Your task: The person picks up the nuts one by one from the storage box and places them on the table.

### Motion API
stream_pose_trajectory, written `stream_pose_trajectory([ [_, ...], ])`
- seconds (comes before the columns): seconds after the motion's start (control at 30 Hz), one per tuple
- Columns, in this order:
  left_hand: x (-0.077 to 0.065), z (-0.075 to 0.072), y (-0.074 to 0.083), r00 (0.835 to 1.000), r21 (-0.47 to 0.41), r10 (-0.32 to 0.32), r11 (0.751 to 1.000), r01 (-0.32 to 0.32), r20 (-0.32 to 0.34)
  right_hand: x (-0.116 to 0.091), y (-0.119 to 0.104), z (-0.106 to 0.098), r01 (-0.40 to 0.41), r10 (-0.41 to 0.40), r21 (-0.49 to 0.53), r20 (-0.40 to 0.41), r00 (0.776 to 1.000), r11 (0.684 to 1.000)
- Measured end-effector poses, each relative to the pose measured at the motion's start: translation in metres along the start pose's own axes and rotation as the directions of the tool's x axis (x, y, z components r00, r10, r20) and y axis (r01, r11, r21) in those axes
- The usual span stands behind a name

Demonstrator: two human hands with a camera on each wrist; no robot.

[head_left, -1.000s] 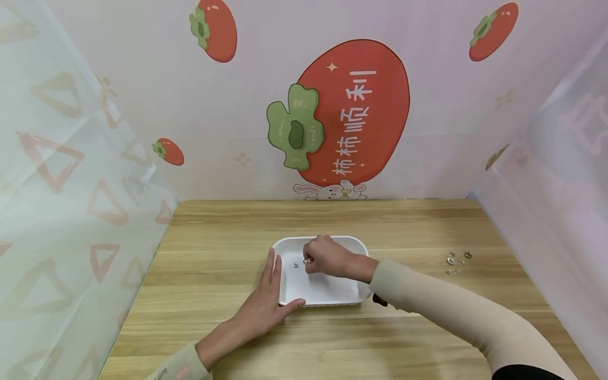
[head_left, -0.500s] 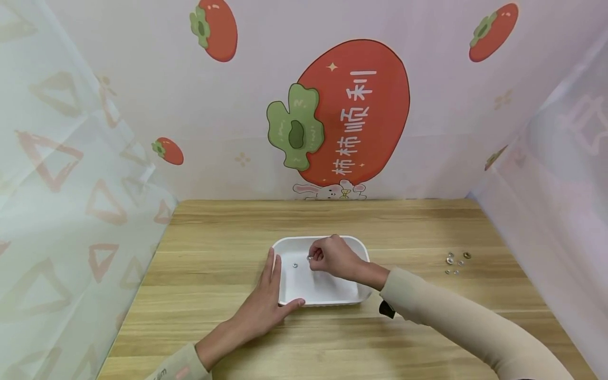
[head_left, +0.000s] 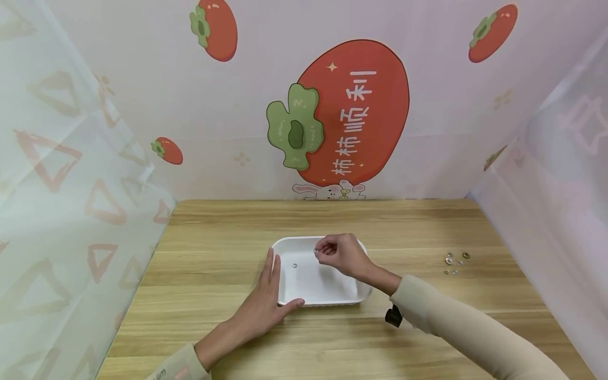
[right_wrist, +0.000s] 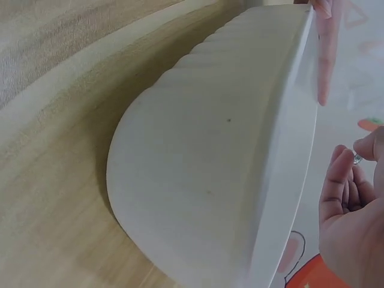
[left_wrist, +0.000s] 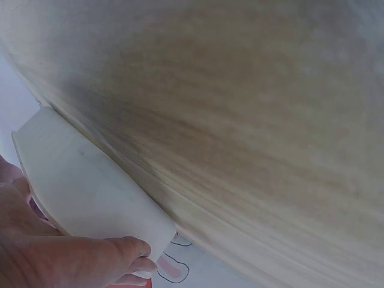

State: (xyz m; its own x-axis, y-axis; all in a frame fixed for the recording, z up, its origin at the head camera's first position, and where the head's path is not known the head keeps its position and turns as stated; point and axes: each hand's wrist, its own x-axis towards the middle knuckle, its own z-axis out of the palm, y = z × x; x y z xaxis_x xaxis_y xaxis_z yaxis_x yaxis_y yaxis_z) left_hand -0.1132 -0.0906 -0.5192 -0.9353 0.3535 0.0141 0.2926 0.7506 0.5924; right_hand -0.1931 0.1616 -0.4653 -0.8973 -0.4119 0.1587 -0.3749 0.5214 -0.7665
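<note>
A white plastic tray (head_left: 317, 287) sits on the wooden table, with one small metal nut (head_left: 294, 265) lying on its floor toward the left. My left hand (head_left: 260, 311) rests against the tray's near left corner, fingers straight along the left side and thumb on the front rim. Over the tray's right half, my right hand (head_left: 343, 257) pinches a tiny shiny metal piece (right_wrist: 357, 159) between thumb and forefinger. That piece, largely covered by the fingertips, looks like another nut. The left wrist view shows the tray's outer wall (left_wrist: 90, 180) beside my left hand.
Several small metal nuts and rings (head_left: 449, 261) lie loose on the table to the right of the tray. Behind the table (head_left: 228, 221) stands a backdrop (head_left: 256, 116) printed with persimmons, and pale sheets hang at both sides.
My right hand has moved right and slightly up from the tray's floor, still pinching the metal piece. The left hand and the tray have stayed in place.
</note>
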Motion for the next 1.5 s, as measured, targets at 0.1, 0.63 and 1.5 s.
stream_pose_trajectory([
  [0.1,0.000,0.000,0.000,1.000,-0.003,-0.003,1.000,0.003,-0.003,-0.002,0.002,-0.001,-0.016,0.017,0.049,-0.017,1.000,0.999],
  [0.63,-0.001,0.000,0.001,1.000,-0.013,0.002,1.000,-0.002,-0.001,-0.019,0.010,-0.014,-0.081,0.120,0.286,-0.123,0.985,0.955],
  [1.5,0.001,0.000,0.002,1.000,0.000,-0.004,1.000,0.004,-0.006,-0.061,0.046,-0.058,-0.076,0.178,0.299,-0.329,0.927,0.951],
])
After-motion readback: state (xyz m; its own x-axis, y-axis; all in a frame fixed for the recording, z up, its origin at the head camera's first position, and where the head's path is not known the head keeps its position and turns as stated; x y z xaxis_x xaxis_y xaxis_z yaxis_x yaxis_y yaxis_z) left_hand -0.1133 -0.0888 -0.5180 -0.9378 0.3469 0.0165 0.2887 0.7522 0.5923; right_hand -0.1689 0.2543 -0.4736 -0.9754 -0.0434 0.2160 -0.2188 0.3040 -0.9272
